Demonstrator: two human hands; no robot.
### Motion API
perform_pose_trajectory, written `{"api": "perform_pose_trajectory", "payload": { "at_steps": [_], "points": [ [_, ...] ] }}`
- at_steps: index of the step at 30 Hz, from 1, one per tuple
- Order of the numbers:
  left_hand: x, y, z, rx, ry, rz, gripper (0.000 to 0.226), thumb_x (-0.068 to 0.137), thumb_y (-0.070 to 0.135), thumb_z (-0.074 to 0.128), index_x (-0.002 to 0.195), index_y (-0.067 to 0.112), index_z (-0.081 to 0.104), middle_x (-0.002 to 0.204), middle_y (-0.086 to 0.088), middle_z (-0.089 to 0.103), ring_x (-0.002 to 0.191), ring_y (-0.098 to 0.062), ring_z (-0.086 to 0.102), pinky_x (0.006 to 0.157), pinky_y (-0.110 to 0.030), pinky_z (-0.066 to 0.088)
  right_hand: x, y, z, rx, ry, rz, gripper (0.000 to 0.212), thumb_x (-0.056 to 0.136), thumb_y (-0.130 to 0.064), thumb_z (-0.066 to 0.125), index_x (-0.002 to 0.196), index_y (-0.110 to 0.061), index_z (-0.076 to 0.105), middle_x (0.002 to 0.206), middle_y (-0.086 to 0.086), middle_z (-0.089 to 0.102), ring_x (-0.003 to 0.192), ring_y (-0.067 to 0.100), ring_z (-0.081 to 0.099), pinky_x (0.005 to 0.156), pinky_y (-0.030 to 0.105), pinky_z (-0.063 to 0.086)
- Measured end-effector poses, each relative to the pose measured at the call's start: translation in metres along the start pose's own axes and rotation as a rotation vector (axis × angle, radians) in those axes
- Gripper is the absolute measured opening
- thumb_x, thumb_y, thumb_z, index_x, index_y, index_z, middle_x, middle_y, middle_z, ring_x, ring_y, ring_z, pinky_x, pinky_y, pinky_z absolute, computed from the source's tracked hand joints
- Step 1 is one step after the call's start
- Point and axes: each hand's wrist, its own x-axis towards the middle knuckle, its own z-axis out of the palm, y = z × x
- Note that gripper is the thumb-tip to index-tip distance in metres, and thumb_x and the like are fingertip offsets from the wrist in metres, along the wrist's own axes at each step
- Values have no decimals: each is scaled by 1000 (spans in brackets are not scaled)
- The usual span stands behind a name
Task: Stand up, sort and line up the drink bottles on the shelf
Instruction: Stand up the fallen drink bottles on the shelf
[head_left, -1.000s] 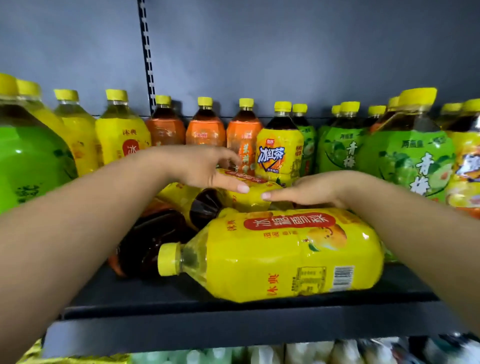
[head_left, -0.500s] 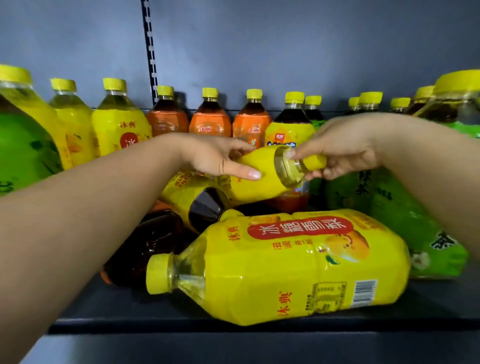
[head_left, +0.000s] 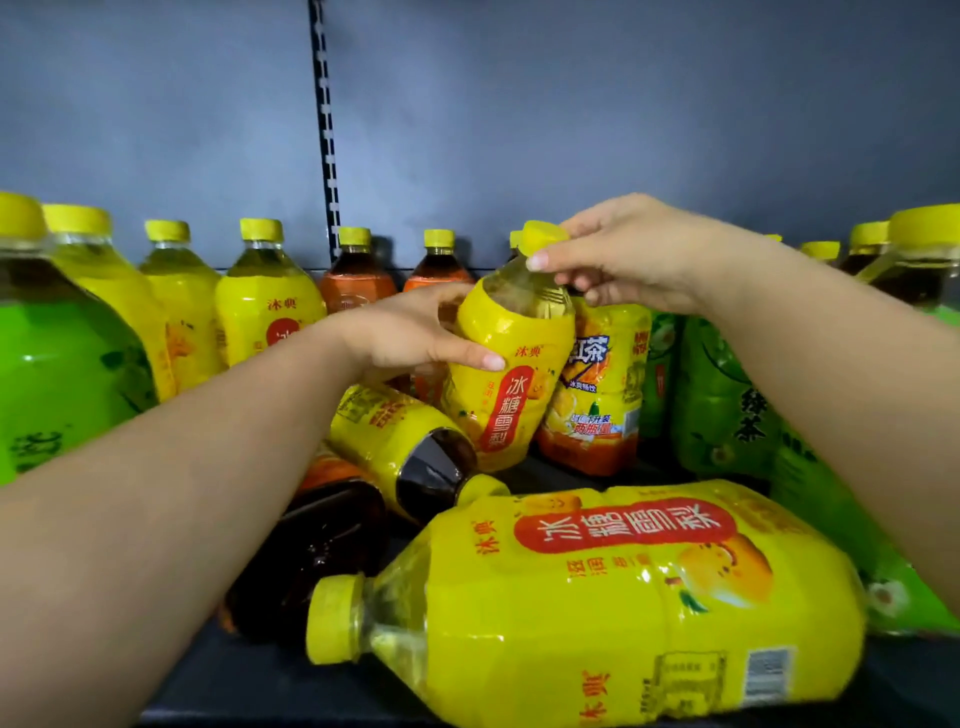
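Your left hand (head_left: 415, 338) grips the body of a yellow pear-drink bottle (head_left: 511, 374) at the centre of the frame, thumb across its label and fingers curled round the back, while your right hand (head_left: 634, 254) pinches its yellow cap (head_left: 540, 235) between thumb and fingers. The bottle stands nearly upright, tilted a little to the right, its base down among the fallen bottles. Just below it a dark tea bottle with a yellow label (head_left: 400, 447) lies on its side, neck pointing to the lower right. In the lower middle of the frame a large yellow bottle (head_left: 623, 597) lies flat on the shelf (head_left: 234, 686), cap to the left. Another dark bottle (head_left: 311, 551) lies partly under your left forearm. Upright yellow bottles (head_left: 270, 306) line the left, green ones (head_left: 722, 395) the right.
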Motion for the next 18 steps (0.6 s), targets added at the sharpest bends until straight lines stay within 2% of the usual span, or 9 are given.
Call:
{"api": "perform_pose_trajectory", "payload": {
  "at_steps": [1, 4, 6, 8, 10, 12, 14, 15, 18],
  "points": [
    [0, 2, -1, 3, 31, -12, 61, 62, 18, 81, 112, 33, 50, 112, 9, 61, 102, -9, 60, 87, -33, 52, 3, 3, -1, 11, 11, -9, 28, 78, -17, 70, 61, -15, 48, 54, -1, 43, 38, 2, 36, 37, 12, 31],
    [-1, 12, -4, 136, 78, -33, 64, 69, 22, 76, 125, 26, 44, 109, 9, 57, 95, -6, 59, 83, -32, 54, 12, 4, -4, -30, -2, -30, 32, 76, -18, 72, 61, -16, 43, 50, -2, 32, 38, 6, 28, 37, 15, 23],
    [-1, 17, -3, 174, 98, -49, 71, 68, 29, 75, 130, 26, 41, 113, 8, 56, 99, -10, 59, 84, -35, 54, 16, 0, -4, -146, -16, -35, 32, 76, -25, 73, 62, -17, 45, 54, -1, 33, 47, 10, 29, 41, 18, 25],
    [1, 20, -4, 206, 117, -69, 74, 66, 33, 75, 131, 24, 41, 117, 5, 56, 104, -15, 59, 86, -39, 54, 22, -4, -2, -224, 10, -46, 30, 75, -31, 73, 64, -18, 48, 59, -1, 40, 54, 11, 38, 44, 16, 34],
    [1, 21, -6, 228, 135, -85, 73, 67, 32, 75, 131, 20, 41, 117, 1, 57, 104, -19, 59, 87, -42, 54, 28, -6, 3, -226, 19, -50, 27, 75, -35, 72, 67, -20, 51, 67, -3, 48, 71, 12, 49, 60, 18, 43],
    [2, 19, -9, 186, 150, -96, 75, 69, 28, 74, 133, 18, 38, 115, 0, 56, 104, -20, 59, 87, -43, 53, 36, -4, 10, -214, 15, -49, 26, 77, -38, 69, 70, -21, 51, 72, -2, 50, 80, 16, 48, 71, 27, 42],
    [3, 15, -11, 123, 172, -109, 77, 71, 25, 73, 136, 17, 32, 117, -2, 54, 106, -21, 58, 87, -43, 53, 42, -2, 17, -149, 4, -30, 22, 82, -37, 64, 81, -18, 54, 85, 3, 57, 86, 17, 53, 80, 32, 46],
    [4, 13, -12, 107, 186, -116, 77, 71, 25, 73, 135, 18, 31, 117, -2, 52, 107, -21, 57, 87, -42, 53, 43, -1, 19, -97, -14, -5, 23, 84, -37, 62, 93, -17, 55, 97, 4, 60, 93, 17, 57, 88, 35, 48],
    [9, 8, -11, 97, 202, -104, 70, 74, 26, 70, 132, 17, 32, 118, 0, 51, 103, -18, 57, 81, -38, 54, 47, -1, 20, -39, -69, 69, 48, 86, -35, 60, 127, -14, 46, 124, 7, 57, 111, 23, 56, 97, 45, 46]
  ]
}}
